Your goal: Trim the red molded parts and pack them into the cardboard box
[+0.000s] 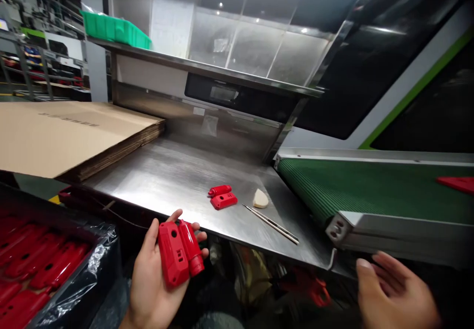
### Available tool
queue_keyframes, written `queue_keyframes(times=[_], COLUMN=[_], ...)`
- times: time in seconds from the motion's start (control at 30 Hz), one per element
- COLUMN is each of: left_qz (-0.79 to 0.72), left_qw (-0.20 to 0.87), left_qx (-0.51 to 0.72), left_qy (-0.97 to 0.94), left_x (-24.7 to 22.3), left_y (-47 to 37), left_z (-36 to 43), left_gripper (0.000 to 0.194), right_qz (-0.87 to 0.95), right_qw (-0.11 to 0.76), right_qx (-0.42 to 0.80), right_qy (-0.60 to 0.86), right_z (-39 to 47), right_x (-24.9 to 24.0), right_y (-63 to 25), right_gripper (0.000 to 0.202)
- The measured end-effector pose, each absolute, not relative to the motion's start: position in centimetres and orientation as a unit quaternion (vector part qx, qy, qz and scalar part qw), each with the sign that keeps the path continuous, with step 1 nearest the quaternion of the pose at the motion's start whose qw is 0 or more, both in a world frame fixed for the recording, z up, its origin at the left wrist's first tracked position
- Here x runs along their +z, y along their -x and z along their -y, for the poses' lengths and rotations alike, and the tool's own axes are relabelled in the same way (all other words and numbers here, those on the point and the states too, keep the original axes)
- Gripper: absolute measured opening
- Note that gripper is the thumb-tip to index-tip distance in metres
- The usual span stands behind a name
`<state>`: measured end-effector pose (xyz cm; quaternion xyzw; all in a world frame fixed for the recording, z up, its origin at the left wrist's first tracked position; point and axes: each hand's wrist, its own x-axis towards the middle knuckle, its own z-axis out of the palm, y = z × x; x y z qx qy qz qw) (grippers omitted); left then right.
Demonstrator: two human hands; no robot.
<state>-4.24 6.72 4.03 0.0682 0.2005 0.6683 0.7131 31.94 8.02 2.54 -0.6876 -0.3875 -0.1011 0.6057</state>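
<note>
In my left hand (pixel 155 274), palm up with the fingers curled around its edges, lies a glossy red moulded plastic part (pixel 175 255). It has a flat side with holes and a rounded tube-like side. My right hand (pixel 396 289) is at the lower right, near the conveyor's end, slightly blurred. Its fingers are loosely bent, apart from the thumb, and nothing shows in them. On the metal table ahead rests a similar red part (pixel 222 197). Beside that are a cream-coloured wedge-shaped piece (pixel 260 199) and a thin pen-like tool (pixel 272 224).
A green conveyor belt (pixel 370 186) runs at the right, carrying a red piece (pixel 459 184). Stacked cardboard sheets (pixel 74 131) cover the table's left end. Below them stands a plastic-lined bin (pixel 105 250) of red parts. A green tray (pixel 114 30) sits on the shelf.
</note>
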Motion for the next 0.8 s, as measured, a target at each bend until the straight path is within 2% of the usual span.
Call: queue_keyframes(times=[0.13,0.4,0.6,0.8], left_qz=[-0.201,-0.217,-0.204,-0.255], left_qw=[0.711,0.717,0.747,0.751], left_qx=[0.669,0.661,0.633,0.609], left_qy=[-0.077,-0.038,-0.013,-0.026], left_x=[4.5,4.6,5.3,5.5], left_y=[3.6,3.0,3.0,2.6], left_z=[-6.2,-6.8,-9.7,-13.6], left_gripper=[0.048,0.042,0.048,0.048], right_qz=[0.379,0.469,0.484,0.434], right_qw=[0.571,0.503,0.461,0.452], right_qx=[-0.064,-0.188,-0.233,-0.26], right_qy=[0.725,0.701,0.707,0.735], right_z=[-8.4,-8.4,-8.9,-9.8], right_x=[-0.1,-1.8,-2.4,-4.4], right_y=[-34.3,-34.4,-34.9,-34.0], right_gripper=[0.06,0.049,0.043,0.048])
